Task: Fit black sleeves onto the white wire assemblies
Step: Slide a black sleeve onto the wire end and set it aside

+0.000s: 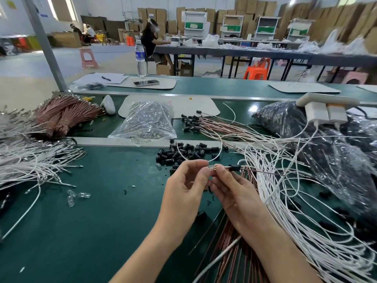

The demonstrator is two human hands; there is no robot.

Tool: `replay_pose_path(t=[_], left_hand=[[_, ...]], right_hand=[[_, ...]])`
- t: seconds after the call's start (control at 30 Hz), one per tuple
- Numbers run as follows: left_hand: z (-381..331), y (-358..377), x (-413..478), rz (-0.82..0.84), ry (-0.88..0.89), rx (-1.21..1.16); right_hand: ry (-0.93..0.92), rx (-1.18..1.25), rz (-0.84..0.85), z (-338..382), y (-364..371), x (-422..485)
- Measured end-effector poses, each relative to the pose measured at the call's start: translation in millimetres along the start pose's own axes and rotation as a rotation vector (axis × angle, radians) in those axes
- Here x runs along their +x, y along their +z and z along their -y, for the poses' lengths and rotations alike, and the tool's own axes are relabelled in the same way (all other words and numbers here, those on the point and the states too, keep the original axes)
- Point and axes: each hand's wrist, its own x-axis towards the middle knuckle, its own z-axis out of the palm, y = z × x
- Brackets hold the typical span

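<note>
My left hand (186, 185) and my right hand (230, 193) meet above the green bench, fingertips together on a small clear connector (212, 167). A white wire (195, 159) loops up from the left hand's pinch. To the right of the connector, a black sleeve (234, 167) sits on a brown wire (263, 171) that runs off right. A heap of loose black sleeves (183, 152) lies just beyond my hands. White wire assemblies (285, 201) sprawl to the right.
More white wires (30, 162) lie left, with bundled brown wires (65, 115) behind. A clear bag of parts (146, 121) and sleeved brown wires (214, 124) sit further back. Dark bags (326, 144) fill the right. Clear connectors (75, 196) lie loose at left.
</note>
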Motion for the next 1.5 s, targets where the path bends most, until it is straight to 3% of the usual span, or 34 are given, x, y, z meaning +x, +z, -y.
replay_pose_path(t=[1.1,1.5], left_hand=[[4.9,0.9,-2.5,-0.011,0.043,0.018],[4.3,-2.9,-1.4,0.053,0.081,0.095]], right_hand=[[0.019,0.019,-0.018,1.2,4.0,-4.8],[0.02,0.028,-0.028,-1.3,1.3,-3.3]])
